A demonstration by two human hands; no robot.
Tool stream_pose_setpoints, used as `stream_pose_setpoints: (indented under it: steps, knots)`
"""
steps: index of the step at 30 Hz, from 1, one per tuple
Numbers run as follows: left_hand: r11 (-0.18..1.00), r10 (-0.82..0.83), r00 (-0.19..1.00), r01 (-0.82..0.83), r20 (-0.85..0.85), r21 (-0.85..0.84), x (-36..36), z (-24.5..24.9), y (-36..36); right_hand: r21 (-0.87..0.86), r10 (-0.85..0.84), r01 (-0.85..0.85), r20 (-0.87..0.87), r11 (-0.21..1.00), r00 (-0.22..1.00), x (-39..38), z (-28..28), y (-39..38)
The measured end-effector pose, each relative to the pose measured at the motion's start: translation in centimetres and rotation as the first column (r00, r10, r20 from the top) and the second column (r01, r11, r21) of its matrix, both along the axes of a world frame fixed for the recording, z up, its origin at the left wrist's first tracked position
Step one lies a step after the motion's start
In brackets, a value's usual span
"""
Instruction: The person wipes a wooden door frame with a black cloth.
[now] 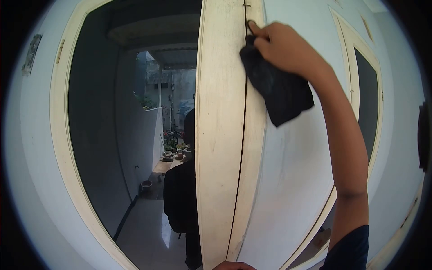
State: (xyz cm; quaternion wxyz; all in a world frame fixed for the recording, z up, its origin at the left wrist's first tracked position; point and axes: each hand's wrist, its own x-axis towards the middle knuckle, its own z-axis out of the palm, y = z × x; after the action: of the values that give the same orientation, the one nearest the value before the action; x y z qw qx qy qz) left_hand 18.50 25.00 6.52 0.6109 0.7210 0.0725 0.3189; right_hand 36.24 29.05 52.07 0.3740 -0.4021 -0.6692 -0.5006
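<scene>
My right hand (284,47) is raised at the upper part of the cream wooden frame (220,135), its fingers closed on a black cloth (279,85). The cloth hangs down from the fingers in front of the frame's edge and the pale wall. A small dark loop (250,23) shows at the index fingertip, right by the narrow dark gap that runs down the frame. At the bottom edge of the view, only the back of my left hand (235,266) shows, low against the same frame; its fingers are hidden.
Left of the frame, a dark glass pane (94,135) reflects a porch, pots and a dark figure. A metal hinge (60,51) sits on its far side. Another cream-framed window (366,90) stands to the right, past the pale wall (297,166). A black object (423,135) is at the right edge.
</scene>
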Motion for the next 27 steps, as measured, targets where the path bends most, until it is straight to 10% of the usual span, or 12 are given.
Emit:
stream_pose_setpoints:
  steps: [10, 16, 21, 22, 27]
  knots:
    - [0.998, 0.024, 1.0, -0.025, 0.006, 0.051, -0.6, 1.1, -1.1, 0.019, 0.033, -0.03, -0.226, 0.999, 0.974, 0.9, 5.9, 1.9]
    - [1.0, 0.019, 1.0, -0.02, 0.009, 0.02, -1.5, 0.1, -1.2, -0.013, -0.012, 0.009, -0.177, 1.0, 0.984, -0.2, -0.6, 0.4]
    - [1.0, 0.03, 1.0, -0.03, -0.005, -0.004, -1.2, 0.7, -1.5, 0.205, 0.05, -0.031, -0.092, 0.978, 0.994, 2.3, 7.6, 1.8]
    - [0.999, 0.044, 0.999, -0.044, -0.011, 0.009, -1.2, 1.0, -1.6, 0.074, -0.049, 0.074, -0.296, 0.995, 0.954, 1.3, 9.5, 0.6]
    - [1.0, 0.03, 0.999, -0.03, 0.026, -0.011, -1.0, 0.2, -1.8, 0.108, -0.125, 0.122, 0.015, 0.987, 0.992, 0.8, 6.4, -0.4]
